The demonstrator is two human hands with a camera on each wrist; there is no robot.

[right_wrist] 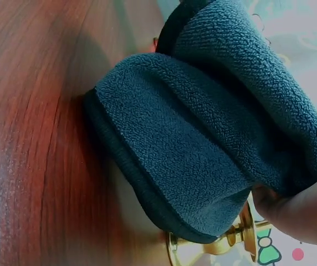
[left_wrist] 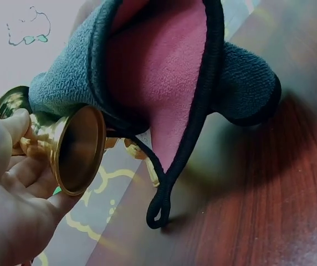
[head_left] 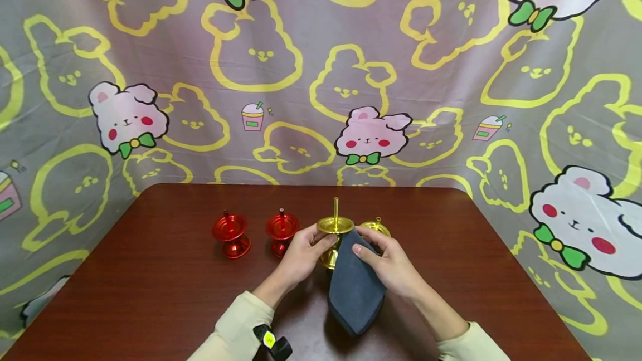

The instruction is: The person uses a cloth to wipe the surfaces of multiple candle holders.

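Observation:
My left hand [head_left: 303, 252] grips a shiny gold candle holder [head_left: 335, 226] by its narrow middle, upright, with the spike pointing up. In the left wrist view, the holder's hollow base [left_wrist: 82, 149] faces the camera and the thumb lies across the stem. Against the dish's right side, my right hand [head_left: 393, 266] pinches a dark blue-grey towel cloth [head_left: 356, 288]. The cloth hangs down in folds toward the table. Its pink underside [left_wrist: 153, 72] and a black hanging loop [left_wrist: 158, 208] show in the left wrist view. In the right wrist view the cloth covers most of the fingers.
Two red candle holders [head_left: 229, 230] [head_left: 282, 227] stand on the brown wooden table [head_left: 165, 294] to the left. A second gold candle holder [head_left: 377, 228] stands behind my right hand. A rabbit-patterned curtain [head_left: 301, 82] surrounds the table's back and sides.

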